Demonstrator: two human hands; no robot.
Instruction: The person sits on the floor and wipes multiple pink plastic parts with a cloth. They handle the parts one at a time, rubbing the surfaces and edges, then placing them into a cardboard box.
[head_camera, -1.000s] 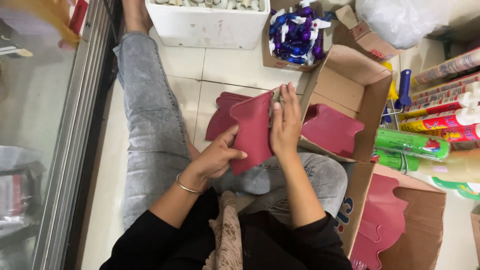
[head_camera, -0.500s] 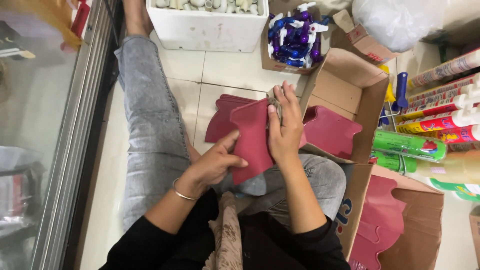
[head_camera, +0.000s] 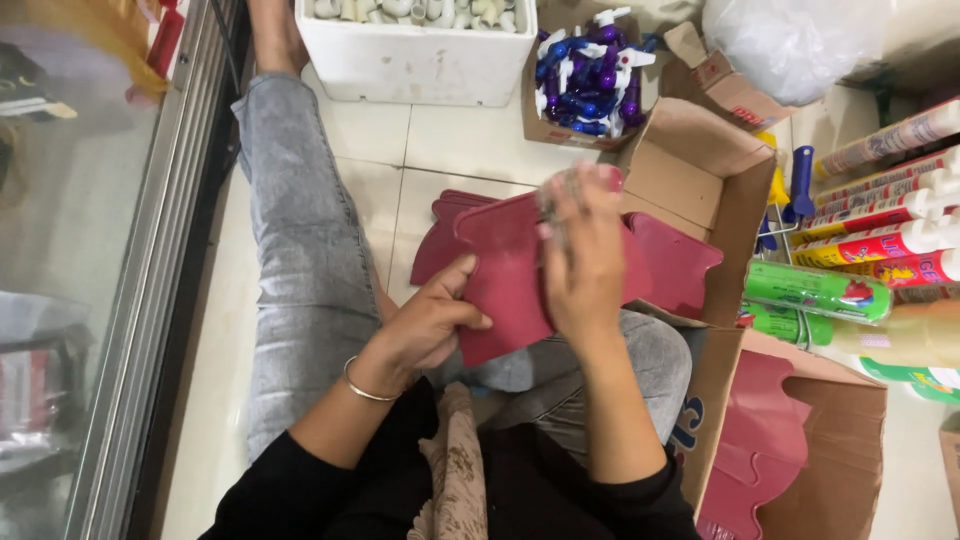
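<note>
The red card (head_camera: 505, 275) sits over the person's lap, above the tiled floor (head_camera: 440, 140), held between both hands. Compared with a second ago it has been lifted slightly and turned more face-up to the camera; its scalloped top edge now shows clearly.

The left hand (head_camera: 430, 320) pinches the lower left edge, thumb on the face and fingers curled behind. The right hand (head_camera: 585, 260) has slid up from the card's right edge to lie flat across the upper right corner, fingers pressed together and blurred (in motion, so the exact contact at the fingertips cannot be told). Judged from this, the work in hand is a smoothing or separating pass over the card's upper part rather than a fresh pick-up.

More red cards (head_camera: 675, 265) lie just behind, partly under the held one, against an open box (head_camera: 700, 165). A second box (head_camera: 790, 440) of red cards stands at lower right. Tubes (head_camera: 880, 215) lie to the right; a box of blue pump tops (head_camera: 590, 75) and a white tub (head_camera: 415, 55) sit farther off.
</note>
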